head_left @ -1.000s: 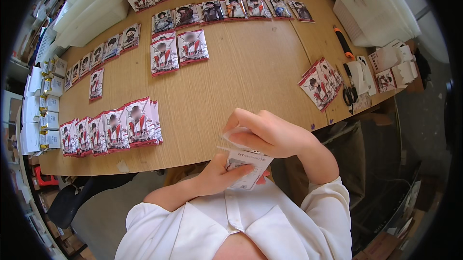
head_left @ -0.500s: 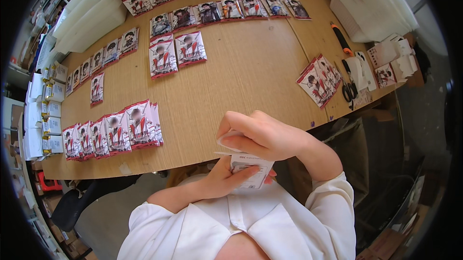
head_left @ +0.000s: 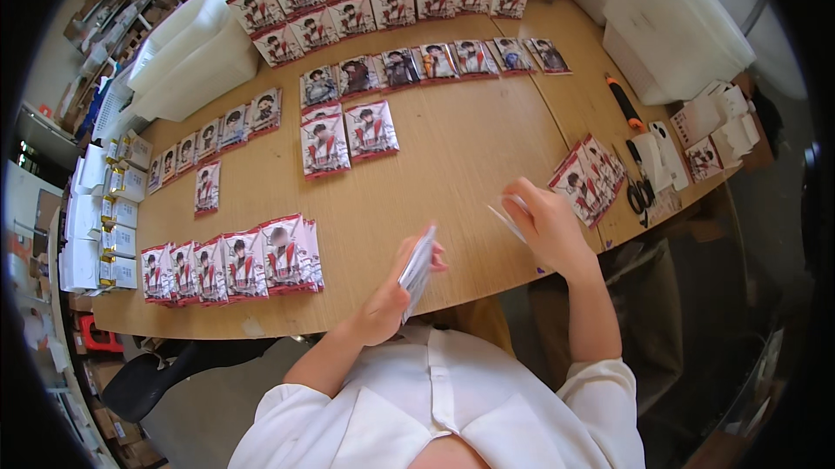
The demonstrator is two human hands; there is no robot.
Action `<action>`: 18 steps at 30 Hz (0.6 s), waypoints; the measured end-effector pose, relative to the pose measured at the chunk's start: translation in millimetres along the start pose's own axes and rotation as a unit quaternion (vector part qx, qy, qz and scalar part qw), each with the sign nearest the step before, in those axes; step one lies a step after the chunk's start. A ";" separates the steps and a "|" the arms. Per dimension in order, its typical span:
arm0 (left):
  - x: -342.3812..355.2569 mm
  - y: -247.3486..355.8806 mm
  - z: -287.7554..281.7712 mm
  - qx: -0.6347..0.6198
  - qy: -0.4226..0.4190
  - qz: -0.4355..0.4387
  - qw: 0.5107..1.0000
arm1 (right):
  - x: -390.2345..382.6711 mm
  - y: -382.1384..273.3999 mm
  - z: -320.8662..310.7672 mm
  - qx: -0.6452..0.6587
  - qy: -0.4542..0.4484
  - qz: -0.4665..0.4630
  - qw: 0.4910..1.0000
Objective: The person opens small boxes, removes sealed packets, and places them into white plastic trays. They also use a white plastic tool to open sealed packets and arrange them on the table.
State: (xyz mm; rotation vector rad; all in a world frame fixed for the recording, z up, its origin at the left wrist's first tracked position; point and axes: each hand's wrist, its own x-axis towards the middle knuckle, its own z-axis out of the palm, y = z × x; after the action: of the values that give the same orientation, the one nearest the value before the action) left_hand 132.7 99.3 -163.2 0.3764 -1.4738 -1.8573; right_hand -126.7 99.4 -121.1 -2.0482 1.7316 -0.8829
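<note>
My left hand is closed around a small white printed box, held tilted just above the table's near edge. Motion blur softens the box, and its contents cannot be made out. Farther right, my right hand pinches a thin white piece of card over the tabletop, apart from the box. Just beyond that hand lies a small pile of red-and-white foil packets. Left of my left hand, overlapping stacks of similar packets line the near side of the table.
Rows of packets lie across the wooden table, with stacked illustrated boxes behind. Black scissors and an orange-and-black cutter rest at right. Pale plastic bins stand at the corners; small white boxes line the left edge.
My hands have come apart. The right moved away to the right with the thin white card; the left still grips the box, now tilted more on edge. The view has shifted.
</note>
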 end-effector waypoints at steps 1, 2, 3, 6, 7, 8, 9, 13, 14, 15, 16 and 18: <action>1.8 3.3 -4.3 0.020 0.006 0.021 1.000 | -4.4 4.1 1.4 -0.021 0.028 -0.006 0.999; 1.9 6.9 -8.0 0.041 0.013 0.038 0.998 | -9.0 8.0 4.4 -0.039 0.054 -0.011 0.998; 2.3 10.4 -11.6 0.061 0.020 0.056 0.996 | -12.4 13.0 7.2 -0.076 0.061 -0.007 0.995; 5.5 15.8 -18.6 0.079 0.010 0.058 0.995 | -18.8 22.4 14.5 -0.155 0.085 0.013 0.984; 7.2 18.4 -19.6 0.103 0.019 0.078 0.991 | -19.5 23.3 16.9 -0.156 0.098 0.020 0.983; 8.8 20.6 -18.9 0.125 0.029 0.098 0.987 | -20.9 24.0 17.9 -0.158 0.109 0.026 0.981; 10.2 22.3 -17.6 0.146 0.038 0.118 0.981 | -22.3 23.2 18.4 -0.145 0.135 0.017 0.980; 9.7 25.0 -10.4 0.177 0.070 0.130 0.973 | -28.5 1.0 25.3 0.118 0.121 -0.037 0.985; 9.3 27.2 -7.4 0.180 0.074 0.130 0.972 | -31.5 -10.2 27.7 0.232 0.087 -0.051 0.967; 11.3 27.5 -5.3 0.180 0.072 0.131 0.972 | -34.2 -20.3 31.4 0.300 0.035 -0.079 0.950; 11.9 24.6 -4.9 0.172 0.076 0.131 0.973 | -35.8 -30.1 36.8 0.366 -0.018 -0.106 0.924; 11.1 15.9 -3.9 0.156 0.086 0.130 0.975 | -37.3 -42.5 53.1 0.404 -0.039 -0.106 0.908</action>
State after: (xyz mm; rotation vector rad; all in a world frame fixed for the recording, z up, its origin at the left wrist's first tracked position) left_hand 133.1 87.6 -147.3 0.4567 -1.6119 -1.3582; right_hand -63.2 136.8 -145.2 -1.6566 0.8568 -1.2853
